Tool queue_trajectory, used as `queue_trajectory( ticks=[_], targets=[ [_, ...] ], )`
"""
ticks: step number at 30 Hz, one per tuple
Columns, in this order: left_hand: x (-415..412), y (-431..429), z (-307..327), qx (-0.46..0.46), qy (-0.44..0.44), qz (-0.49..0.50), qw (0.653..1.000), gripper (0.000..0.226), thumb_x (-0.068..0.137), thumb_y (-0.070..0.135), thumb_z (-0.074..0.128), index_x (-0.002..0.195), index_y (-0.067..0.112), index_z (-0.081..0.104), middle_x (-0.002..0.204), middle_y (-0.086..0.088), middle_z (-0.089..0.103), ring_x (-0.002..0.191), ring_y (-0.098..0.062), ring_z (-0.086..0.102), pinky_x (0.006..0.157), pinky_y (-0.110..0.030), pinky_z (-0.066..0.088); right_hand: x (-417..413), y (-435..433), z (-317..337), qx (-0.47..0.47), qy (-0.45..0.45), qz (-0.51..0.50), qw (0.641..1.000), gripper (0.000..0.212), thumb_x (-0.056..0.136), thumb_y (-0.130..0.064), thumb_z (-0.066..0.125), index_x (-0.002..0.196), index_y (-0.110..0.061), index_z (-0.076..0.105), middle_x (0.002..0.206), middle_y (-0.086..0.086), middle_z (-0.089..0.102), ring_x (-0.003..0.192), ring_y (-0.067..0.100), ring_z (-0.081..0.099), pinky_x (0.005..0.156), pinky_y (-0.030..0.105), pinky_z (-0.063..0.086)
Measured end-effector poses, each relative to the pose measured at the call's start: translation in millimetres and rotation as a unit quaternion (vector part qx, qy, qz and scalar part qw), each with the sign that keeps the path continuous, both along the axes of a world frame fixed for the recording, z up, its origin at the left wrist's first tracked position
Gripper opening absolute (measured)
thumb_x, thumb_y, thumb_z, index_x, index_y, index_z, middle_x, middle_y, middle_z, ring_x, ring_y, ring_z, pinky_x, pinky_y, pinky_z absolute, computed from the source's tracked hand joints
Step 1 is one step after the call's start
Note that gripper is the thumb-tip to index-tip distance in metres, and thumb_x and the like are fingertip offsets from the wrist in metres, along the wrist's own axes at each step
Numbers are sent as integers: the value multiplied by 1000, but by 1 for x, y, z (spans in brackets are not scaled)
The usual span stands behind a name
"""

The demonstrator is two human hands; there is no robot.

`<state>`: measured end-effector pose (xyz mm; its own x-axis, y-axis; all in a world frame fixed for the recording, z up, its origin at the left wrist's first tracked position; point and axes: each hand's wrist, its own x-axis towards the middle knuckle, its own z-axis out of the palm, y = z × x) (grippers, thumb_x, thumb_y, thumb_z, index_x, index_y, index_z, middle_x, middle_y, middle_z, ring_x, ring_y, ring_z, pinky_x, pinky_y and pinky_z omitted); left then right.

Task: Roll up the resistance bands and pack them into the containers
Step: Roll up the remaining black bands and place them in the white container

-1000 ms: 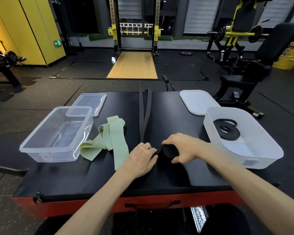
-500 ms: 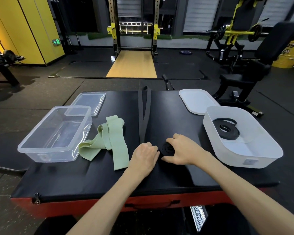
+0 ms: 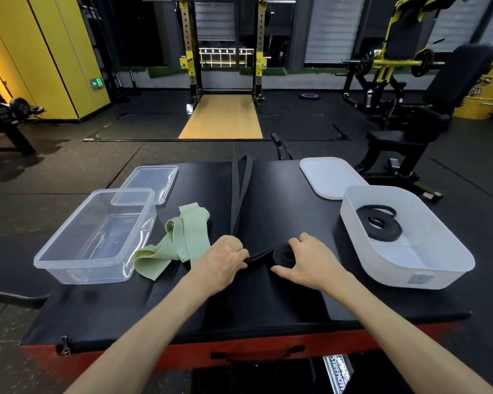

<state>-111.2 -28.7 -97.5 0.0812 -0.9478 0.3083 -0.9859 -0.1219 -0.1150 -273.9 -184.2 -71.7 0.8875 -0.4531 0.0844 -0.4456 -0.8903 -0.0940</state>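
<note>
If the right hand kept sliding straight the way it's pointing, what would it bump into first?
The right hand points left across the mat. It grips the black band at its rolled end, so pushing on, it would probably bump the left hand, which pinches the same band's tail.

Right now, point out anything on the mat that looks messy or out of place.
The green band lies crumpled and unrolled beside the clear box. In the white tub, the coiled black band shows a loose outer loop.
</note>
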Motion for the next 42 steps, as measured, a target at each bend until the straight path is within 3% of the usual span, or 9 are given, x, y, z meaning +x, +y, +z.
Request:
queue_trajectory(
  ticks=[5, 12, 16, 20, 23, 26, 34, 38, 42],
  targets=[
    [-19, -5, -5, -3, -28, 5, 1000, 22, 75, 38, 72, 67, 19, 62, 58, 5, 56, 51, -15, 57, 49, -27, 45, 2, 2, 3, -2, -6, -47, 999, 63, 77, -70, 56, 97, -10, 55, 99, 5, 53, 91, 24, 56, 72, 30, 43],
    [-38, -11, -9, -40, -34, 54, 997, 41, 88, 41, 33, 62, 24, 59, 54, 7, 52, 47, -13, 51, 51, -26, 34, 3, 8, 0, -9, -13, -94, 995, 62, 77, -67, 57, 100, -9, 54, 104, 8, 55, 94, 27, 58, 73, 31, 44],
    [-44, -11, -10, -55, -5, 47, 997, 38, 86, 37, 35, 63, 23, 61, 57, 5, 50, 51, -15, 51, 52, -29, 37, 1, 7, -8, 1, -35, -85, 996, 63, 77, -67, 57, 108, -12, 52, 109, 4, 55, 100, 24, 56, 79, 32, 46],
    [-49, -9, -14, -90, 82, 17, 992, 34, 87, 31, 40, 69, 14, 63, 65, 1, 49, 60, -16, 49, 64, -29, 44, -3, 1, -14, 7, -74, -20, 997, 75, 77, -68, 57, 137, -26, 39, 119, -5, 53, 101, 20, 58, 75, 30, 46],
    [-50, -9, -17, -93, 120, 31, 988, 33, 88, 31, 38, 81, 10, 64, 72, 0, 51, 65, -17, 52, 64, -31, 47, -1, -6, -10, 7, -45, 16, 999, 70, 74, -76, 54, 131, -37, 43, 111, -7, 50, 89, 19, 61, 68, 28, 43],
    [-52, -9, -20, -92, 116, 50, 988, 33, 89, 30, 37, 84, 13, 64, 76, 1, 52, 66, -17, 52, 61, -33, 47, 0, -10, -5, 15, -10, 27, 999, 73, 72, -78, 53, 130, -34, 45, 112, -3, 47, 88, 22, 61, 71, 29, 46],
    [-54, -8, -16, -80, 158, 57, 982, 38, 93, 31, 32, 91, 12, 65, 81, 1, 53, 70, -17, 51, 65, -36, 47, -5, -28, 13, 66, 133, 97, 984, 87, 77, -28, 68, 150, -30, 20, 141, 0, 30, 113, 27, 53, 95, 33, 43],
    [-52, -6, -13, -84, 173, 52, 980, 36, 93, 31, 36, 94, 12, 67, 81, 2, 56, 71, -18, 50, 65, -35, 48, -2, -33, 23, 44, 143, 147, 978, 86, 78, -29, 75, 148, -24, 26, 146, -8, 31, 127, 18, 44, 99, 30, 37],
    [-52, -5, -12, -94, 162, 54, 981, 37, 92, 32, 37, 92, 12, 69, 77, 0, 58, 66, -18, 53, 61, -33, 51, -4, -34, 22, 19, 134, 143, 981, 84, 77, -35, 75, 147, -24, 29, 139, -3, 39, 122, 22, 49, 96, 31, 39]
  ],
)
